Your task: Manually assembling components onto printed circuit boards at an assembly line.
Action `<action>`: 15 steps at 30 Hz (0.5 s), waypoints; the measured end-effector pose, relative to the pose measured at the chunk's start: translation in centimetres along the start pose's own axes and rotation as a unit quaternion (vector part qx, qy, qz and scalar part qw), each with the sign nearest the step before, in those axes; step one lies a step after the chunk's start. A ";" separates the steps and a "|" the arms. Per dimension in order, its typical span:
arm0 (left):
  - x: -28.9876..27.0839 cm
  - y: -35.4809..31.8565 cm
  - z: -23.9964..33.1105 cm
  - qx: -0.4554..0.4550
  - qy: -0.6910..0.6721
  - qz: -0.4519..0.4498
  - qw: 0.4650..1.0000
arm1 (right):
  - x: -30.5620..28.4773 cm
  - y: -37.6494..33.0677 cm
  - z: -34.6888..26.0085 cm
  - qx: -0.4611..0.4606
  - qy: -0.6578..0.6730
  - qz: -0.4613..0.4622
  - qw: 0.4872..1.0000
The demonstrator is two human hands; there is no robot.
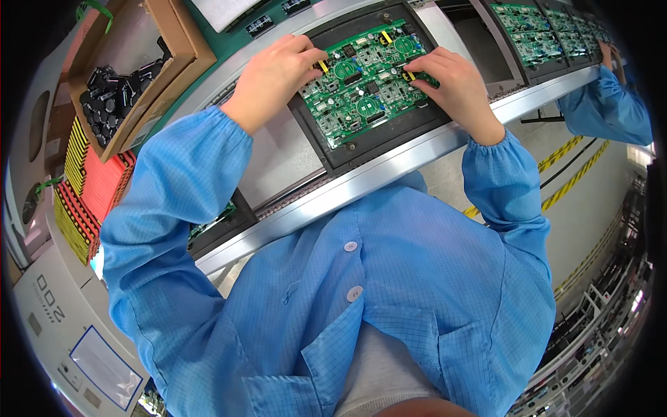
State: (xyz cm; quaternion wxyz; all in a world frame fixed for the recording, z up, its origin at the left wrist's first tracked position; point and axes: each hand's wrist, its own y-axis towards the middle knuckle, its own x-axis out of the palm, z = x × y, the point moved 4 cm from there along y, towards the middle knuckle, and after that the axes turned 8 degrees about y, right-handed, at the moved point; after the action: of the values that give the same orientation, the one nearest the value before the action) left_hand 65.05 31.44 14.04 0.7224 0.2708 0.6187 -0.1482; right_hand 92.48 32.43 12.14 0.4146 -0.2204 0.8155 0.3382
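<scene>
A green circuit board panel [359,94], crowded with small parts, lies in a black carrier frame [333,157] on the conveyor in front of me. My left hand [279,78] reaches over its left edge, thumb and fingers pinched around a small black-and-yellow component [322,66]. On the right side of the panel, my right hand [455,87] pinches another of these components [409,75], partly hidden by the fingers. Both components are at the board's surface; whether they are seated in it I cannot tell. A further yellow-topped component [385,37] stands near the panel's far edge.
An open cardboard box [182,52] of black parts stands at the far left, by red and yellow stacked trays [104,182]. An aluminium rail [389,165] runs between me and the board. More boards [524,33] line the conveyor rightward, near another person's sleeve [604,104].
</scene>
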 end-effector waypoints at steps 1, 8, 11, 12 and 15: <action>-0.6 0.0 0.2 0.003 0.001 -0.005 1.000 | 0.1 -0.1 0.0 0.004 0.004 0.003 1.000; -0.3 -1.4 3.5 -0.061 -0.311 -0.096 0.944 | -1.7 0.7 2.2 0.052 0.190 0.036 0.980; 0.9 -1.6 4.1 -0.043 -0.315 -0.101 0.943 | -3.7 2.5 1.9 0.122 0.147 0.200 0.961; 1.3 -1.7 4.3 -0.039 -0.304 -0.099 0.947 | -2.5 2.2 3.2 0.153 0.173 0.223 0.947; 1.9 -1.5 4.6 -0.045 -0.292 -0.123 0.947 | -2.3 2.1 4.1 0.163 0.188 0.214 0.945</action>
State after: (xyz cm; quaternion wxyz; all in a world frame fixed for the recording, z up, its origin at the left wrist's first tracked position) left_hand 68.31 27.78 12.30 0.8592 0.1045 0.4150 -0.2804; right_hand 94.64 37.05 13.07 0.2021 -0.0302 0.9505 0.2341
